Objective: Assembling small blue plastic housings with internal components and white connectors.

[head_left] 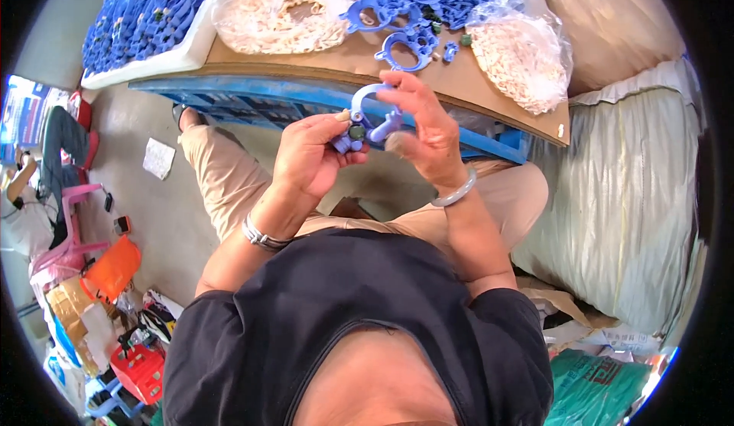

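Note:
My left hand (pixel 310 153) pinches a blue plastic ring-shaped part (pixel 358 103) between thumb and fingers, in front of the table edge. A small dark green round piece (pixel 356 132) sits on the part, close to my left thumb. Beside the ring's right side is my right hand (pixel 430 132), its fingers spread and its thumb apart from them. Its fingertips overlap the ring's edge in view; whether they touch it I cannot tell. On the table, several similar blue ring parts (pixel 407 50) lie just beyond my hands.
The brown tabletop (pixel 306 61) holds a white tray (pixel 153 74) of blue parts and two clear bags of pale small pieces, one left (pixel 279 32), one right (pixel 514 67). A blue frame (pixel 252 103) runs below. A large white sack (pixel 619 197) stands right; another person's leg (pixel 57 147) shows far left.

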`<state>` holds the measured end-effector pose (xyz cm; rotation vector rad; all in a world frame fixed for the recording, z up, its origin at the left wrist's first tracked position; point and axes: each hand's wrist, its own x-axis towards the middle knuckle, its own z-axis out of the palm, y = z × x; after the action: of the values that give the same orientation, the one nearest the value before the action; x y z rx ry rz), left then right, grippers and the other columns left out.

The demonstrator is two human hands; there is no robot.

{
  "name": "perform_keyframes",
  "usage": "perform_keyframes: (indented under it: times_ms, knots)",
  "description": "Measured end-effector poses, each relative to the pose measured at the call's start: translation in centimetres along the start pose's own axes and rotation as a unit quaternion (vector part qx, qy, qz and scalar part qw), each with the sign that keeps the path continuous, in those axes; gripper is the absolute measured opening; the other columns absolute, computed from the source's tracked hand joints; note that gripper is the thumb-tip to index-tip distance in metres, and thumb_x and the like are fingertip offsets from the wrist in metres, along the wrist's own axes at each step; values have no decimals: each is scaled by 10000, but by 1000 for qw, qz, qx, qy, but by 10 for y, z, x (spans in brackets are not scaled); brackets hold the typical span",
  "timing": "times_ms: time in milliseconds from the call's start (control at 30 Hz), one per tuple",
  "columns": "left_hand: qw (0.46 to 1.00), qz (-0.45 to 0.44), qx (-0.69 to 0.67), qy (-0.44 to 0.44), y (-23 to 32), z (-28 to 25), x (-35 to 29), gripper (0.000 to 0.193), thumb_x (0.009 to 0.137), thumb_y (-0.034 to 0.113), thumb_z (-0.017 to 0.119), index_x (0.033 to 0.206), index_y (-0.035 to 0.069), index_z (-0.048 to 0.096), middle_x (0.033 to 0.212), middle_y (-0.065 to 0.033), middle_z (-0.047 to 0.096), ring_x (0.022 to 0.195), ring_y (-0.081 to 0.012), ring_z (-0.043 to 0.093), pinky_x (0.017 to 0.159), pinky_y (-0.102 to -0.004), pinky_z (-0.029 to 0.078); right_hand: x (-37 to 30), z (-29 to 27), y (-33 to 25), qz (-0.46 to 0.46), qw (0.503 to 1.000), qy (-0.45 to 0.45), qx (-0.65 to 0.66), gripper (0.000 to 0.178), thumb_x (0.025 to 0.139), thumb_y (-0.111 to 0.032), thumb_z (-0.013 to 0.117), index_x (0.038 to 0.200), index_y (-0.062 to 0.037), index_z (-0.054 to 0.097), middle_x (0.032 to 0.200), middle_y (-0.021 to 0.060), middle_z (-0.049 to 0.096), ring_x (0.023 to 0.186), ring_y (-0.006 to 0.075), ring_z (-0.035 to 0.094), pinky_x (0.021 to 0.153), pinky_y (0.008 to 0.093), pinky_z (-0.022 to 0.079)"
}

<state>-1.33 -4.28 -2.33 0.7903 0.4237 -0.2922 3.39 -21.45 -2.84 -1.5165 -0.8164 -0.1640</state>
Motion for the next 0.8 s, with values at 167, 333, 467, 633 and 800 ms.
perform_keyframes:
  times_ms: [167,333,467,633,800]
  knots:
    - [997,-49,-51,8,0,-3,5,154,829,88,494,880,-55,524,791,-149,561,654,-274,570,552,-365,505,7,-48,27,-51,862,160,-478,254,729,-32,573,983,-20,587,1054,129,535,962,266,511,818,359,422]
    - [991,-107,-80,1,-4,-10,10,207,810,104,492,972,-23,519,863,-172,572,720,-343,573,587,-395,506,25,-71,46,-9,833,110,-542,291,680,5,564,966,-38,594,977,136,562,904,309,521,794,386,428]
    - [993,-89,-75,-13,-2,-11,8,206,813,106,488,968,-27,519,860,-174,574,715,-344,576,582,-395,508,28,-77,52,24,813,91,-575,200,672,-16,589,869,-45,604,896,103,576,831,303,531,740,392,427]
    - [997,-58,-47,-29,-3,-8,6,202,823,106,486,945,-53,512,821,-171,582,676,-313,590,553,-376,515,31,-74,52,-15,783,101,-613,168,712,-19,561,878,-39,558,825,99,571,768,310,525,677,385,421]
    - [1000,-13,-1,-16,-1,-5,1,178,824,80,498,915,-69,534,782,-161,588,634,-275,596,494,-328,511,29,-73,28,81,927,149,-333,153,779,-9,519,929,-17,548,780,66,569,728,212,546,699,287,424]
